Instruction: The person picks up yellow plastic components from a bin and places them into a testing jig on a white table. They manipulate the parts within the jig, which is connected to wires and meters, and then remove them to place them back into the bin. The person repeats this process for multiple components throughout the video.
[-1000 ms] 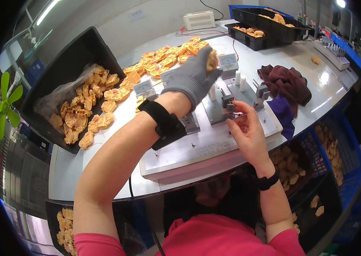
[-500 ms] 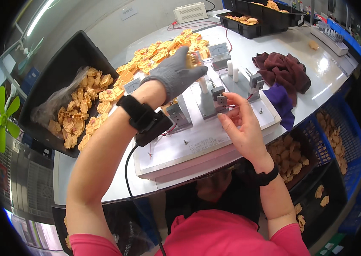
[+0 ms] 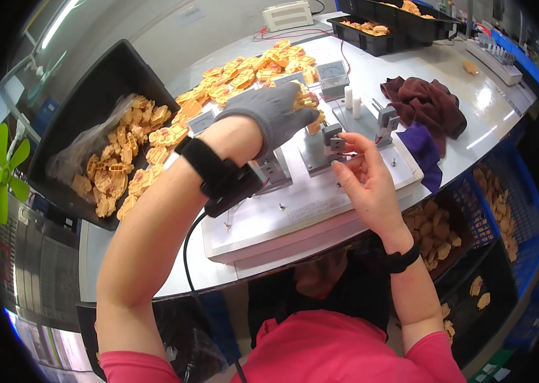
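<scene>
My left hand (image 3: 263,113), in a grey glove, is closed around a yellow-orange plastic part (image 3: 306,97). It holds this part over the middle fixture of a white test board (image 3: 269,233), where a post is mostly hidden beneath it. My right hand (image 3: 369,179) is bare, its thumb and index finger closed at the small dark grey block (image 3: 333,143) on that fixture's near end. Similar grey blocks stand on the fixtures to either side, the left one (image 3: 273,169) partly covered by my wrist gear. Two white posts (image 3: 356,107) rise from the right fixture, before a panel meter (image 3: 332,71).
Many yellow-orange parts (image 3: 237,73) are heaped behind the board. A tilted black bin (image 3: 139,70) of parts stands left, near a green fan (image 3: 5,173). Dark red cloth (image 3: 426,105) and purple cloth (image 3: 419,150) lie right. Below the table edge are blue crates (image 3: 524,223).
My left hand has come right and down with the plastic part, now over the middle fixture's post. My right hand stays at the grey block. The whole view has shifted slightly.
</scene>
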A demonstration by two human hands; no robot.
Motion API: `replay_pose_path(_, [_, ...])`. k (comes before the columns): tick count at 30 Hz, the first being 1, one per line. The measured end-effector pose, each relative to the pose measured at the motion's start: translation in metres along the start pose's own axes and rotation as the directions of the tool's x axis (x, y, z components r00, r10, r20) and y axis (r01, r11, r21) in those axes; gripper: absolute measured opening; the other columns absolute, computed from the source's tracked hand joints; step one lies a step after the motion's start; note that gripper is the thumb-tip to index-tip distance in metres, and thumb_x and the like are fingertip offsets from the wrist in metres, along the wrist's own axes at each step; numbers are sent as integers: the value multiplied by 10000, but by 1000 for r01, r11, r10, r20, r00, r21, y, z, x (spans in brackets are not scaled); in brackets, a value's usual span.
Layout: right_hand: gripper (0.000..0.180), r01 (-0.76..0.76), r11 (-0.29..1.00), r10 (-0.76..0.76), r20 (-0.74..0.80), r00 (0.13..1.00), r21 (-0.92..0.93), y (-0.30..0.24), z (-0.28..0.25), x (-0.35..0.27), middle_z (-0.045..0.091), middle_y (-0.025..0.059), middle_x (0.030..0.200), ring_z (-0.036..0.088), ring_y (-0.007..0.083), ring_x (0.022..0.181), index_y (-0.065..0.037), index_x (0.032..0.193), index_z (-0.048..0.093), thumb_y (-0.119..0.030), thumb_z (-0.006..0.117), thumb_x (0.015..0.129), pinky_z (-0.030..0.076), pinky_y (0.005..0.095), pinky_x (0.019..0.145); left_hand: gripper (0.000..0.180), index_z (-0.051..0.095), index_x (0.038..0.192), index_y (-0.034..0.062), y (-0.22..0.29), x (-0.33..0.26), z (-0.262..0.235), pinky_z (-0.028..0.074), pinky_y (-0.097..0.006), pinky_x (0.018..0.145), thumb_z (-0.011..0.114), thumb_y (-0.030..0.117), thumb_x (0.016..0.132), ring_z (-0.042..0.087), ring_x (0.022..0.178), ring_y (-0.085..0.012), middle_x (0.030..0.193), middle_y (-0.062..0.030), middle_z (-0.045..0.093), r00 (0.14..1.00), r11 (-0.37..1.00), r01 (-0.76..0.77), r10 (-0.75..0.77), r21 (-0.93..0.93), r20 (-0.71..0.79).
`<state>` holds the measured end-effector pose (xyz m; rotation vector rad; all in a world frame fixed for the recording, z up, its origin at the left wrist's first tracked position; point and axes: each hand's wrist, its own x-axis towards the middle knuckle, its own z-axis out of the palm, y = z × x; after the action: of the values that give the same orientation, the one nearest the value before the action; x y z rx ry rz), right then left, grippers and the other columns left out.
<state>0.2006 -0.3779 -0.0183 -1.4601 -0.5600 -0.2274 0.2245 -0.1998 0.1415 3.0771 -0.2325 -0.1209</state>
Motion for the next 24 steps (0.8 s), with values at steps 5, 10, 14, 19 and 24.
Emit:
replay_pose_path(5, [301, -109, 985, 103, 48, 993, 136, -8, -5, 12, 587, 11, 1037, 520, 38, 761, -50, 1214, 560, -186, 651, 962, 462, 210, 677, 501, 619, 1200, 100, -4, 4, -5, 509, -445, 853, 537, 506, 917, 665, 992, -377, 1080, -208, 685, 999, 1000, -19, 20, 4, -33])
replay_pose_path(10, [195, -145, 978, 141, 31, 989, 150, -7, -4, 19, 545, -52, 838, 482, 21, 717, -73, 1046, 569, -235, 648, 973, 421, 189, 627, 587, 574, 1300, 125, 0, 5, -5, 490, -442, 921, 491, 569, 925, 629, 1106, -363, 1214, -182, 653, 1000, 997, 3, -4, 80, 19])
replay_pose_path(14, [181, -99, 986, 99, 10, 995, 137, -4, -5, 16, 529, -62, 796, 474, 19, 710, -77, 1026, 570, -238, 639, 980, 421, 183, 631, 572, 573, 1328, 166, 1, 9, 2, 484, -456, 947, 495, 559, 919, 615, 1150, -338, 1270, -154, 635, 997, 992, 11, -21, 127, 79])
replay_pose_path(19, [244, -24, 993, 28, -29, 999, 118, -2, 7, 15, 545, -6, 986, 493, 25, 753, -57, 1161, 554, -177, 648, 970, 438, 186, 661, 582, 547, 1357, 119, -9, -2, 4, 500, -415, 936, 559, 494, 913, 630, 1103, -359, 1218, -163, 655, 999, 990, -28, 23, 138, 40])
replay_pose_path(24, [346, -3, 988, 26, -147, 989, 154, -1, -8, 9, 515, 38, 1144, 515, 39, 806, -27, 1269, 475, -114, 628, 971, 448, 186, 705, 509, 541, 1367, 46, -26, -78, 10, 482, -332, 936, 676, 245, 919, 637, 1088, -232, 1159, -145, 668, 872, 939, -290, 179, -187, -456])
